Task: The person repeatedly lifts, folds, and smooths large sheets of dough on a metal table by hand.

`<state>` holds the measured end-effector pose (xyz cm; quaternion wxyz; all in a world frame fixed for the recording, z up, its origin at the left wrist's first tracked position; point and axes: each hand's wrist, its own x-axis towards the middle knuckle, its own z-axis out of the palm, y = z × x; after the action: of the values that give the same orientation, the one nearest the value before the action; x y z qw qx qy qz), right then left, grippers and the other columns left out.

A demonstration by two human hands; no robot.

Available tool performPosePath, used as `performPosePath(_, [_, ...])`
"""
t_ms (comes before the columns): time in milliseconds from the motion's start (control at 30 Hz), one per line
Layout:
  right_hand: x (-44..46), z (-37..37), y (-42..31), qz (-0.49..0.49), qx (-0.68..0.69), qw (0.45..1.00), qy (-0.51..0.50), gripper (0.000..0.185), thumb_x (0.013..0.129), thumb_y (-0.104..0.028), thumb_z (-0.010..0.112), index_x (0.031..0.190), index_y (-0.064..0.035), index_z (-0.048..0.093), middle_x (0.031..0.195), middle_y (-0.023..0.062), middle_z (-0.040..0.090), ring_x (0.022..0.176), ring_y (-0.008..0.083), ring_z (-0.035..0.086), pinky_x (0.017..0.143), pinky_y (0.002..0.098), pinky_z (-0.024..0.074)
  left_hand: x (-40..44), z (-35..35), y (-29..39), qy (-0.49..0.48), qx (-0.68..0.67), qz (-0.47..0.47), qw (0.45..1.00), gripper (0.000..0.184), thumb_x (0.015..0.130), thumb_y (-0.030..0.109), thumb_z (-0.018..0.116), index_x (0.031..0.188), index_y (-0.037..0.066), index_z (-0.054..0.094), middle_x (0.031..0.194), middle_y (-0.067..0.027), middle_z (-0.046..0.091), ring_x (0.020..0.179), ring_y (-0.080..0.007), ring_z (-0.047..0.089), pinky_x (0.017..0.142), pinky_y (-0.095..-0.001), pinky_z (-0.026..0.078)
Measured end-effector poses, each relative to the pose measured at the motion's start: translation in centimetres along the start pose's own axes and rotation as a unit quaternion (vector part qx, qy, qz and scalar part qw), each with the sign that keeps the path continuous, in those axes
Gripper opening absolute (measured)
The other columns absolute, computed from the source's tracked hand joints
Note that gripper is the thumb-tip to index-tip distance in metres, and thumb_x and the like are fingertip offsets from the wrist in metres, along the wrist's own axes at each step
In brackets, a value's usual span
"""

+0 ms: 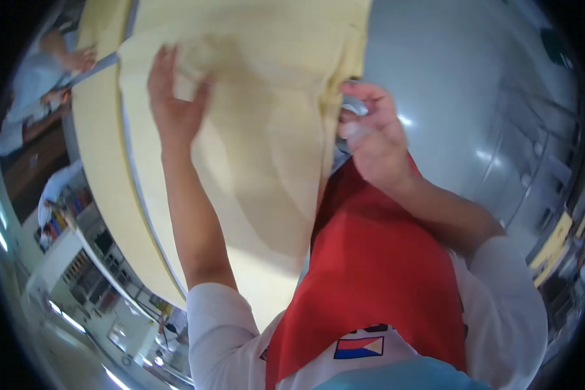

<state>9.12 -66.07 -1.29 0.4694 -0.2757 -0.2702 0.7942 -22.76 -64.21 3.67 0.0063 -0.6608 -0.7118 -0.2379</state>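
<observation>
A broad pale yellow sheet, dough or cloth, I cannot tell which, stretches in front of me. Its right edge is uneven and slightly folded. Over the sheet, my left hand is open, thumb and fingers apart and a little blurred; whether it touches the surface is unclear. My right hand is at the sheet's right edge, its fingers curled around a small curved silvery metal piece. Most of that piece is hidden by the fingers, so its kind does not show.
A second yellow strip runs along the left, beyond a narrow grey gap. Another person's hands are at the far left. A smooth grey surface lies to the right. Racks and shelves stand at lower left.
</observation>
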Motion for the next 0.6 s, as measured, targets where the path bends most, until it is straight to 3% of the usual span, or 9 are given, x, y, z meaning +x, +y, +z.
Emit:
performPosePath(100, [1.1,-2.5,0.9,0.032,0.155,0.987,-0.016,0.056,0.091,-0.006,0.053,0.145,-0.0137,0.039,0.144,0.0124,0.044,0.113,0.0233,0.057,0.096,0.0434,0.0469,-4.2,-2.0,-17.0,0.095,0.056,-0.287,0.952,0.057,0.083,0.028,0.076,0.13,-0.001,0.059,0.128,-0.0226,0.062,0.12,-0.0373,0.058,0.105,-0.0417,0.045])
performPosePath(167, [1.0,-0.9,0.4,0.06,0.181,0.981,-0.039,0.056,0.092,-0.008,0.052,0.146,-0.0159,0.039,0.143,0.0125,0.044,0.114,0.024,0.056,0.095,0.0433,0.0474,-5.7,-2.8,-20.5,-0.006,0.215,-0.338,0.916,0.064,0.085,0.039,0.072,0.126,-0.008,0.059,0.113,-0.0247,0.068,0.113,-0.0373,0.063,0.102,-0.0403,0.047])
performPosePath(233, [1.2,1.2,-1.6,0.149,0.243,0.957,0.047,0.054,0.092,-0.01,0.05,0.145,-0.0107,0.039,0.143,0.0134,0.045,0.116,0.0255,0.056,0.094,0.0439,0.0476,-4.7,-4.4,-19.2,-0.044,0.036,-0.444,0.894,0.07,0.083,0.045,0.074,0.121,-0.012,0.06,0.101,-0.0228,0.07,0.101,-0.0362,0.065,0.091,-0.0421,0.05])
performPosePath(400, [2.8,1.4,-1.1,0.169,0.145,0.975,-0.018,0.046,0.093,-0.011,0.052,0.138,0.0006,0.047,0.138,0.0144,0.05,0.119,0.0256,0.055,0.098,0.0408,0.0484,-2.6,-4.2,-20.8,0.008,0.049,-0.424,0.904,0.071,0.078,0.047,0.08,0.122,-0.007,0.064,0.093,-0.0163,0.07,0.086,-0.0287,0.063,0.079,-0.0418,0.049])
performPosePath(467, [4.6,3.2,-2.1,0.25,-0.041,0.967,-0.009,0.047,0.092,-0.01,0.058,0.137,-0.0009,0.048,0.13,0.0107,0.058,0.116,0.0222,0.059,0.095,0.0365,0.0501,-2.2,-4.8,-22.2,0.0,0.065,-0.417,0.906,0.071,0.076,0.047,0.082,0.121,-0.006,0.065,0.091,-0.0134,0.07,0.085,-0.0253,0.062,0.078,-0.0405,0.049])
performPosePath(500, [5.0,2.9,-2.1,0.245,-0.045,0.968,0.004,0.047,0.092,-0.01,0.058,0.137,-0.0009,0.048,0.13,0.0107,0.058,0.116,0.0222,0.059,0.095,0.0365,0.0501,-1.6,-6.4,-22.3,-0.055,-0.017,-0.437,0.897,0.071,0.074,0.046,0.084,0.122,-0.004,0.066,0.097,-0.0136,0.071,0.091,-0.024,0.063,0.083,-0.0385,0.049])
performPosePath(533, [5.7,2.6,-2.2,0.246,-0.166,0.953,-0.06,0.049,0.092,-0.008,0.061,0.138,-0.0008,0.047,0.127,0.0093,0.06,0.113,0.0215,0.06,0.095,0.0364,0.0504,-1.3,-7.6,-22.5,-0.109,-0.096,-0.453,0.88,0.071,0.073,0.045,0.085,0.122,-0.002,0.067,0.103,-0.0139,0.072,0.098,-0.0227,0.064,0.089,-0.0366,0.049])
performPosePath(567, [6.0,2.1,-2.3,0.246,-0.283,0.919,-0.124,0.051,0.091,-0.007,0.063,0.138,-0.0008,0.046,0.124,0.008,0.062,0.111,0.0208,0.062,0.095,0.0363,0.0508,-1.5,-8.0,-22.7,-0.114,-0.103,-0.448,0.881,0.071,0.073,0.045,0.085,0.122,-0.002,0.067,0.103,-0.0139,0.072,0.098,-0.0227,0.064,0.089,-0.0366,0.049])
performPosePath(600, [5.6,2.1,-1.9,0.246,-0.284,0.919,-0.119,0.051,0.091,-0.007,0.063,0.138,-0.0008,0.046,0.124,0.008,0.062,0.111,0.0208,0.062,0.095,0.0363,0.0508,-1.9,-8.8,-22.8,-0.141,-0.128,-0.462,0.866,0.069,0.072,0.044,0.087,0.119,-0.002,0.068,0.107,-0.0151,0.071,0.102,-0.0229,0.064,0.093,-0.0355,0.047])
